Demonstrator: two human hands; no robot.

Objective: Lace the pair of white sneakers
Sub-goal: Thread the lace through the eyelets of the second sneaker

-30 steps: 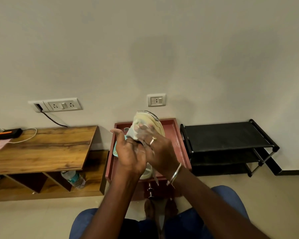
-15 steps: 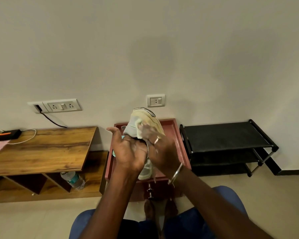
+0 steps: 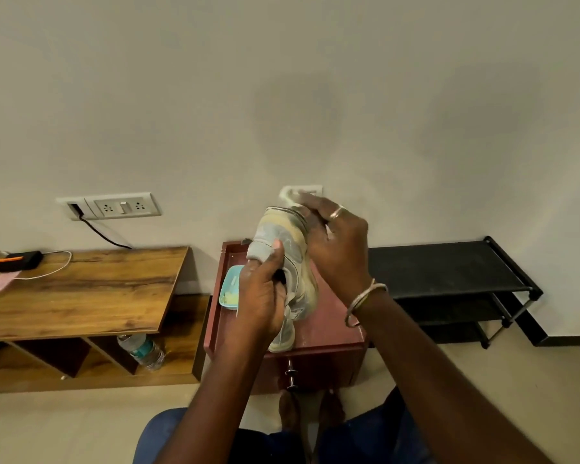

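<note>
Head view showed a dirty white sneaker with yellow stains, held up in the air. Left hand gripped its side; right hand pinched a white lace above its top.

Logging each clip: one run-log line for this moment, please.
left hand: grips sneaker | right hand: at sneaker's top, pinching something white | second sneaker: on red cabinet | lacing: unfinished

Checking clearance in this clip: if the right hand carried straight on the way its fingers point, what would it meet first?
The right hand points up and away, toward the wall. Past the top of the sneaker that it touches, the first thing in line looks like the wall switch plate behind its fingertips. How far off the wall is, one view cannot show.
</note>
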